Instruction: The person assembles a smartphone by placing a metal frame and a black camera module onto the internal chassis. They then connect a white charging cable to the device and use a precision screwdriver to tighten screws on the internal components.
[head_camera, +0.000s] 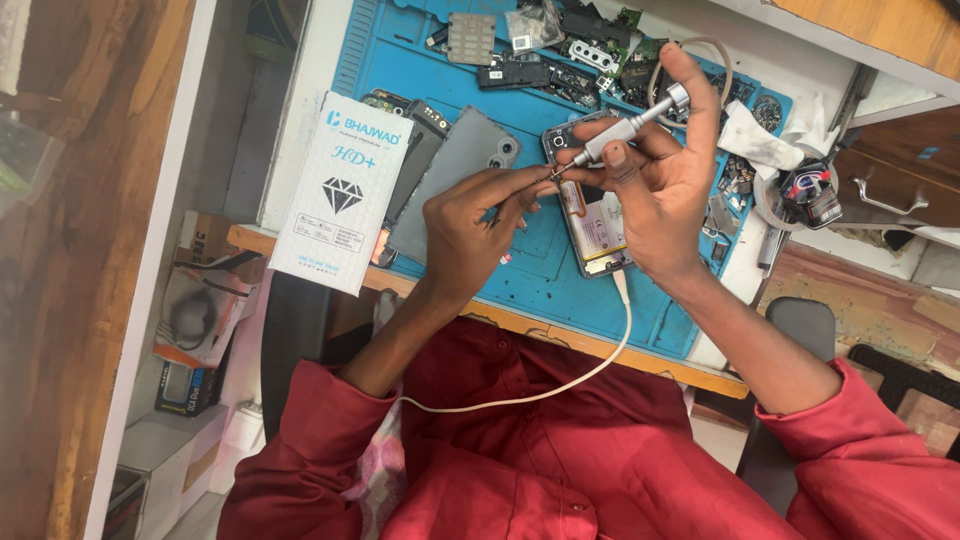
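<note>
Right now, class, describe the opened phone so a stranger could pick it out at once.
Start at the blue mat on the bench. Near its right side, under the right hand holding a silver screwdriver, lies the phone. Unlike the grey back cover beside it, its insides are exposed and a white cable runs from its lower end.

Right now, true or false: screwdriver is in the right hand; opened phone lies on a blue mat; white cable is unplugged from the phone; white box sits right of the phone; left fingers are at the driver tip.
1. The screwdriver is in the right hand. True.
2. The opened phone lies on a blue mat. True.
3. The white cable is unplugged from the phone. False: it runs into the phone's near end.
4. The white box sits right of the phone. False: it is to the left.
5. The left hand has its fingers at the driver tip. True.
</note>
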